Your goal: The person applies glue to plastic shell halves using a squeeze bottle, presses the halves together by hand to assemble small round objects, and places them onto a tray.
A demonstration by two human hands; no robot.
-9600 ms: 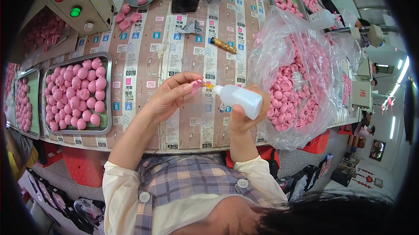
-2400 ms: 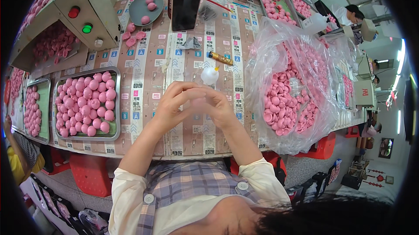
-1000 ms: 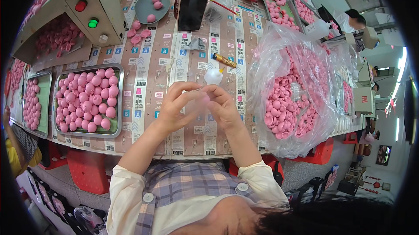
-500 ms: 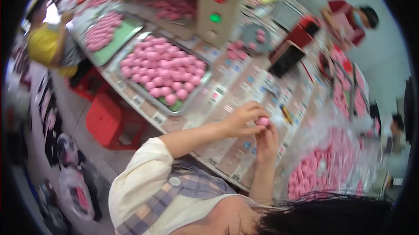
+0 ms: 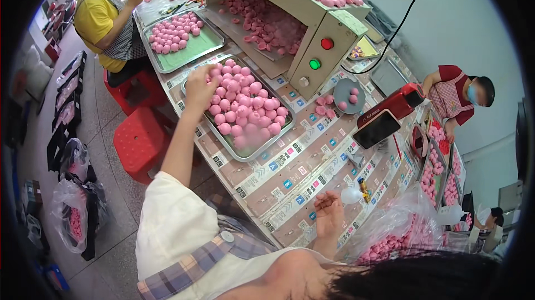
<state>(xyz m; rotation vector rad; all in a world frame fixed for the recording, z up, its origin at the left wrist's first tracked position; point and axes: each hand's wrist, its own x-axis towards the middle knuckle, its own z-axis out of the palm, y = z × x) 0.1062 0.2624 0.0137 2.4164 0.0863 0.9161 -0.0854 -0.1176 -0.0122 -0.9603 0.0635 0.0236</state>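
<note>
Near pink balls [image 5: 237, 130], printed labels [image 5: 273, 166]

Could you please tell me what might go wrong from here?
The left hand is at the heaped pink balls, so it might nudge one over the rim of the metal tray. That tray lies close to the edge of the table, so a stray ball could roll down to the floor. The right hand is beside the white bottle and could perhaps bump it.
</note>
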